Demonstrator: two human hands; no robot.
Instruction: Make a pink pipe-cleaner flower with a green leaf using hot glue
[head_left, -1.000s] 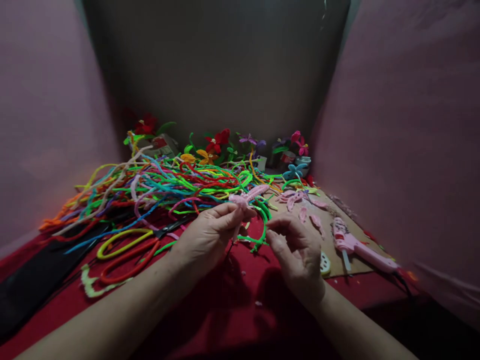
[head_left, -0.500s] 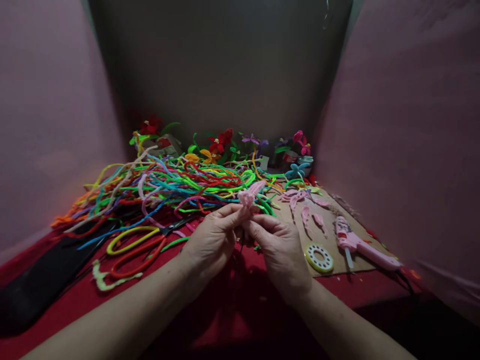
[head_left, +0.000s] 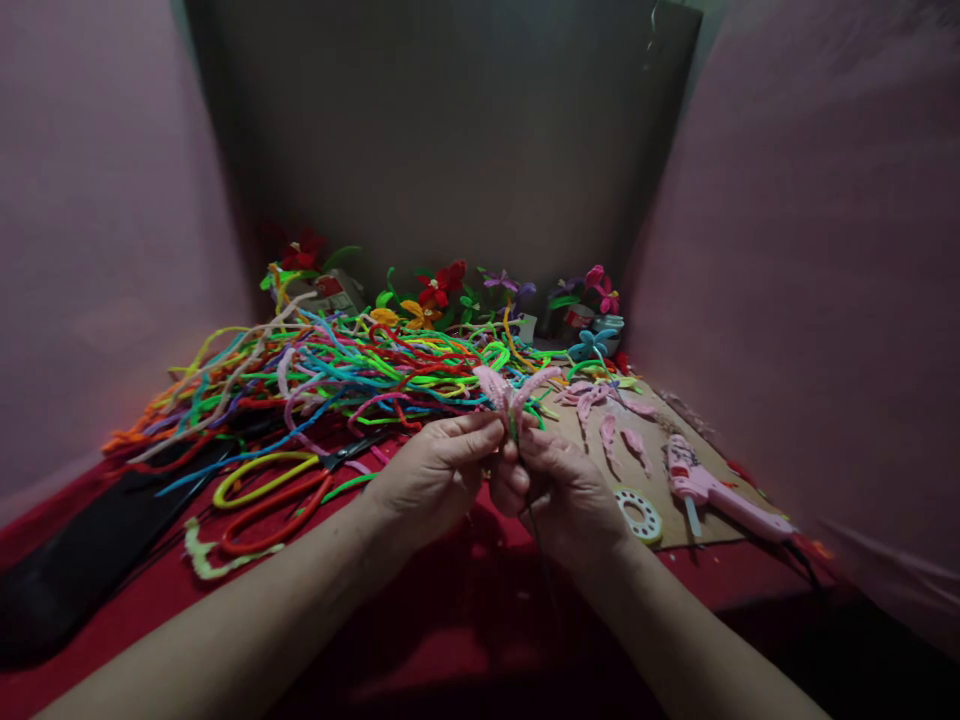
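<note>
nearest, the left hand (head_left: 431, 465) and the right hand (head_left: 574, 490) are meeting above the near part of the red-covered table (head_left: 450, 620), thumbs and fingertips of both closing in a tight pinch on the base of a pink fuzzy flower piece (head_left: 493, 385), whose petals are spreading upward in a v between them; a thin dark strand (head_left: 534, 525) is hanging below. toward the table's left edge a dark flat object (head_left: 90, 565) is lying, with a pale green scrap (head_left: 201, 555) and yellow-and-red-handled scissors (head_left: 274, 490) resting to its right. on the right side of the table a sheet of cardboard (head_left: 709, 455) is carrying a holed ring (head_left: 639, 516) at its near edge, a pink glue gun (head_left: 720, 490) reaching past its right edge, loose pink petals (head_left: 636, 448) mid-sheet and a cluster of pink petals (head_left: 589, 395) by its far edge. beyond the left hand, a heap of many-coloured fuzzy stems (head_left: 360, 365) is filling the table's left and middle. along the far edge, a pale carton (head_left: 339, 292), a red-labelled can (head_left: 578, 316) and a bluish jar (head_left: 611, 326) are standing among fuzzy flowers (head_left: 442, 285); what they are holding inside cannot be told, though a bright pink flower (head_left: 604, 289) is showing above the jar and a blue one (head_left: 590, 344) is sitting before it.
</note>
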